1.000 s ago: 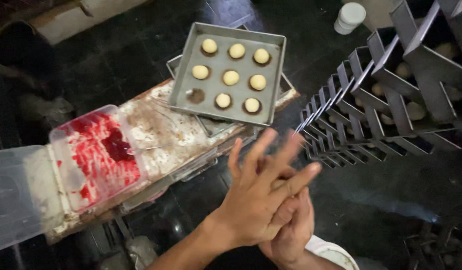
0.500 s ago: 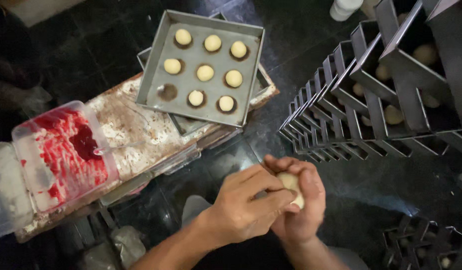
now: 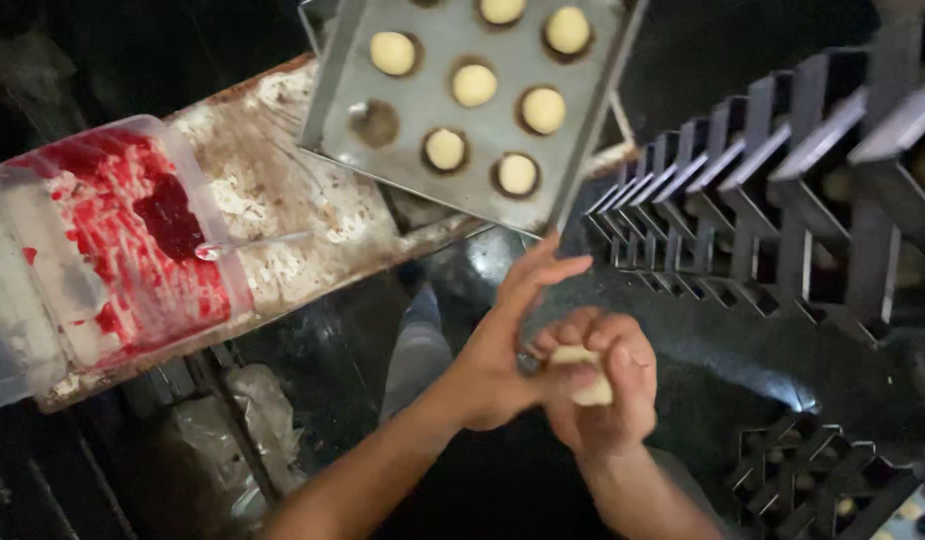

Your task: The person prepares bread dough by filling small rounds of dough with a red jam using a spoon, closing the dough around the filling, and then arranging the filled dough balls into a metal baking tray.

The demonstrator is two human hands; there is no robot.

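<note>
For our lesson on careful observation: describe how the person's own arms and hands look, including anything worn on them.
Both forearms are bare, with no sleeves in view. The left hand and right hand are bare too: no gloves. I can make out no rings, watch or bracelet, though the picture is somewhat blurred.
</note>
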